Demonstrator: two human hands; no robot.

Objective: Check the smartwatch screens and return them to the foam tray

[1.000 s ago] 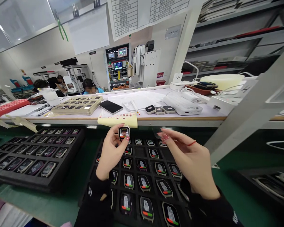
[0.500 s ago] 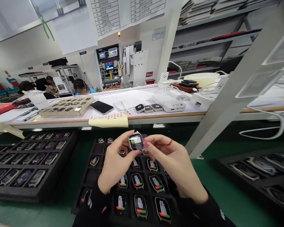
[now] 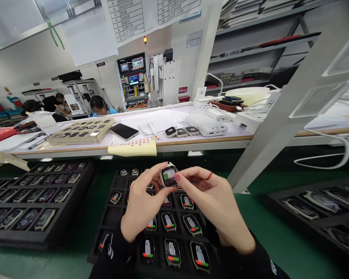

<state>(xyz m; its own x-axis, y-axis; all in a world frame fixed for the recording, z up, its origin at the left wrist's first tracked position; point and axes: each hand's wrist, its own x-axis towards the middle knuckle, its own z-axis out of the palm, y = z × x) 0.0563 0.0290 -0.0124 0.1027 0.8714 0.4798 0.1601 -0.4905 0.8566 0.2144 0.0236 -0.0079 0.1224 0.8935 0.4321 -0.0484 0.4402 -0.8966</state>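
Observation:
My left hand (image 3: pixel 141 205) pinches a small smartwatch body (image 3: pixel 168 176) with a lit screen, holding it up over a black foam tray (image 3: pixel 112 211). My right hand (image 3: pixel 213 203) touches the watch's right edge with thumb and forefinger, its fingers curled round it. A thin red band sits on one right finger. The tray below holds several watch bodies with lit screens (image 3: pixel 168 221), each in its own pocket.
A second black tray of dark-screened watches (image 3: pixel 31 201) lies at left, another (image 3: pixel 317 205) at right. The white shelf behind carries a beige tray (image 3: pixel 81 131), a phone (image 3: pixel 124 131), a yellow sticker sheet (image 3: pixel 133 148), three watch bodies (image 3: pixel 178 132) and chargers. A slanted metal post (image 3: pixel 273 120) rises at right. People sit far back left.
My right hand came in and took hold of the watch's edge. The watch dropped lower and its screen changed from a picture to a green-and-white display. The view shifted right.

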